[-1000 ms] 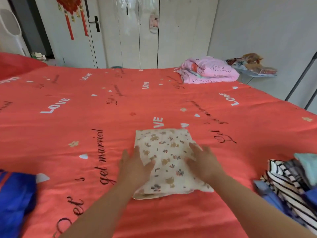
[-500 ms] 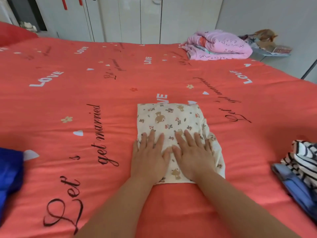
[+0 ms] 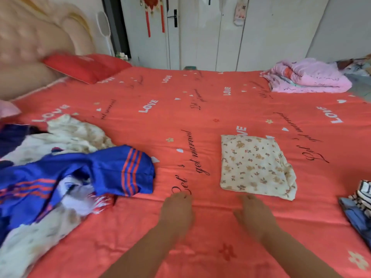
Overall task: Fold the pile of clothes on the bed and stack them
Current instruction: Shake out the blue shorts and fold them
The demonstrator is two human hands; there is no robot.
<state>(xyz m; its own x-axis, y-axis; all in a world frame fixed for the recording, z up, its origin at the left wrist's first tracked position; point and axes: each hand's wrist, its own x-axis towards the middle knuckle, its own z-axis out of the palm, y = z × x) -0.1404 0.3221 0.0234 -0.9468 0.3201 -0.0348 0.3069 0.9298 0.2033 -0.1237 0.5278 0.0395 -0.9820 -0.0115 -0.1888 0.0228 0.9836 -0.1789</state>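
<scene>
Cream cotton with a small bear-and-flower print makes up the one folded piece (image 3: 255, 167), a neat rectangle lying flat right of centre. It looks like the only finished item, and no stack shows yet. Most of the work remains: the loose pile (image 3: 60, 177) at lower left, topped by a crumpled blue jersey (image 3: 120, 169) with orange stripes, is unfolded, and the striped clothes (image 3: 361, 193) at the right edge look bunched too. The left hand (image 3: 176, 213) and right hand (image 3: 255, 215) lie low at bottom centre, fingers relaxed and holding nothing, the right just short of the folded piece. A coral sheet (image 3: 200, 109) printed "LOVE" covers the bed. A red pillow (image 3: 86, 67) and padded headboard (image 3: 30, 47) sit upper left, a pink blanket (image 3: 307, 79) upper right, and white wardrobe doors (image 3: 220, 33) behind.
</scene>
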